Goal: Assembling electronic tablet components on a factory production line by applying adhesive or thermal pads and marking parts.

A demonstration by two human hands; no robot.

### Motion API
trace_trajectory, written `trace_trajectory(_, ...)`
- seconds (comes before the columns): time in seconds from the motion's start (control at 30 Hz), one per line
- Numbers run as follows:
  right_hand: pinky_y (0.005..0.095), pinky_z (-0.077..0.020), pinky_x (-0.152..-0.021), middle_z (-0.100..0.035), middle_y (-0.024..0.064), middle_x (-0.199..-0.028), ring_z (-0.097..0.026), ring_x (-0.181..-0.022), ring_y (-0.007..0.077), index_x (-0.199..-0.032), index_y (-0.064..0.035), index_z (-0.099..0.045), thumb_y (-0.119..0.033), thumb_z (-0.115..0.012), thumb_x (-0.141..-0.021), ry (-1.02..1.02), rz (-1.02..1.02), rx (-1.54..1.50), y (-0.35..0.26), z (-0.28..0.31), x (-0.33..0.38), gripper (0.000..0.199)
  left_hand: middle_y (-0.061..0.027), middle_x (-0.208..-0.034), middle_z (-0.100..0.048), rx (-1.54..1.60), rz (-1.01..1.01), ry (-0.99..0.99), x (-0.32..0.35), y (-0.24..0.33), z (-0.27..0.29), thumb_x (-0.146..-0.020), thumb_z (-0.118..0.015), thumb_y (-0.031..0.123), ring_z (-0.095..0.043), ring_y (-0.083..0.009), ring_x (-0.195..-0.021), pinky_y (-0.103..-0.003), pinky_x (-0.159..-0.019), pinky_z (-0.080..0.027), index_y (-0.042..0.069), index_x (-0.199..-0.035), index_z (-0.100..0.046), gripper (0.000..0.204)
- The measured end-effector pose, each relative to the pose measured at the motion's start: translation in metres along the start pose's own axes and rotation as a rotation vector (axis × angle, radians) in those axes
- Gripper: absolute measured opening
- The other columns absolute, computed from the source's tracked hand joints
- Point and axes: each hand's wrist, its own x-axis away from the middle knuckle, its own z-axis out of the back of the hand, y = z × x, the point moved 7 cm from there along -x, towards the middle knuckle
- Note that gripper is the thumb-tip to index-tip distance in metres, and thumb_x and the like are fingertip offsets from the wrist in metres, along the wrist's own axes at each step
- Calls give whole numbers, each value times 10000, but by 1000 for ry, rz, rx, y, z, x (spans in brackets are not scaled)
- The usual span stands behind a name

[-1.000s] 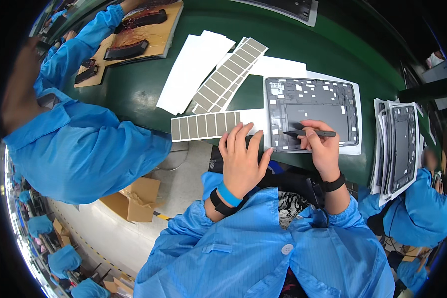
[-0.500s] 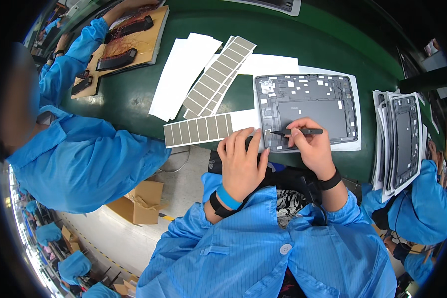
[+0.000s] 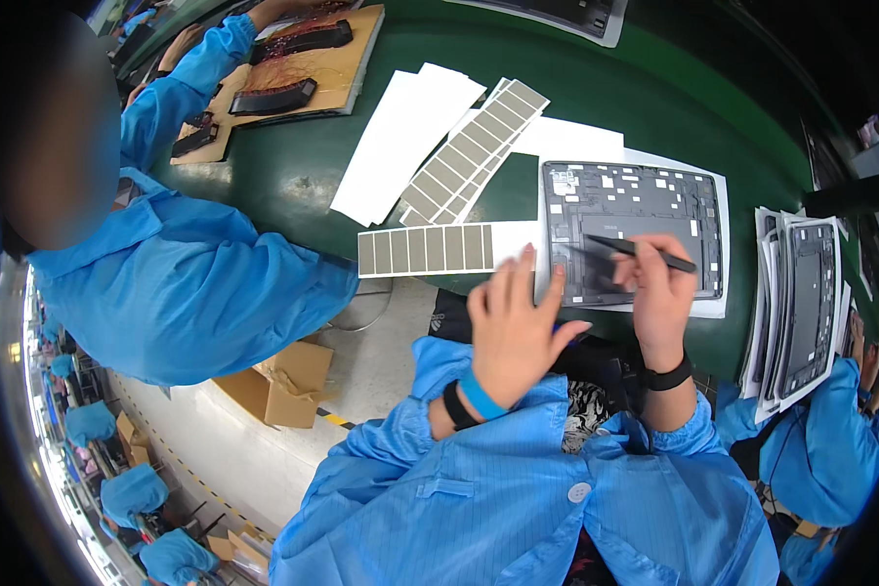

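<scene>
A dark grey tablet back housing (image 3: 606,208), dotted with small white stickers, lies on white paper in front of me. My right hand (image 3: 662,305), smeared by motion, grips black tweezers (image 3: 676,261) over the housing's lower half. The tweezers' tip points left; whether it holds anything cannot be told. My left hand (image 3: 518,327) has its fingers spread beside the housing's lower left corner, nothing in it. Its fingertips reach the end of a white backing sheet with a row of grey-brown rectangular stickers (image 3: 425,250). Whether they touch the sheet or the housing is unclear.
More sticker sheets (image 3: 474,151) and white papers (image 3: 400,146) lie farther back on the green table (image 3: 293,181). A stack of similar housings with papers (image 3: 801,303) stands at right. On the left, a person in blue (image 3: 186,288) works at a wooden board (image 3: 337,73) with wires.
The tweezers have come away from the housing's left edge, moving right and farther back. My left hand has drawn slightly toward me, fingers spread. The whole view has shifted.
</scene>
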Motion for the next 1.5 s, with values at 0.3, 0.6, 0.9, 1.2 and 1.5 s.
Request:
trace_trajectory(0.3, 242, -494, -571, -652, 65, -715, -637, -621, 110, -890, 38, -631, -110, -606, -912, -324, -3, 203, 20, -93, -33, 152, -266, -1465, -353, -59, 87, -3, 7, -55, 5, -848, -650, 490, -353, -448, -1338, -629, -1051, -298, 168, -1374, -533, 627)
trace_trajectory(0.6, 234, -488, -571, -642, 69, -722, -599, -601, 94, -1072, 59, -649, -56, -556, -928, -281, -121, 140, 31, -95, -27, 206, -252, -1437, -387, -97, 89, -5, 5, -55, 3, -832, -645, 524, -376, -432, -1322, -620, -1037, -314, 179, -1359, -548, 637)
trace_trajectory(0.9, 298, -545, -763, -597, 32, -676, -549, -593, 88, -1076, 53, -649, -43, -524, -950, -190, -42, 99, 17, -22, -59, 202, -201, -1304, -493, 5, 64, 126, -28, -29, 10, -842, -699, 326, -434, -386, -1264, -566, -1030, -321, 58, -1228, -593, 482)
trace_trajectory(1.2, 282, -533, -752, -587, 11, -694, -558, -635, 80, -1005, 36, -636, -41, -533, -946, -242, -52, 110, 21, -26, -60, 141, -164, -1241, -532, 54, -24, 102, -49, -10, -9, -823, -683, 214, -488, -339, -1155, -476, -991, -356, 33, -1270, -558, 498)
trace_trajectory(1.5, 276, -528, -748, -580, 9, -695, -552, -631, 74, -980, 28, -631, -36, -531, -946, -233, -72, 95, 26, -22, -62, 124, -138, -1253, -544, 38, -17, 82, -48, -10, -11, -822, -683, 213, -487, -312, -1176, -472, -1008, -348, 37, -1272, -559, 499)
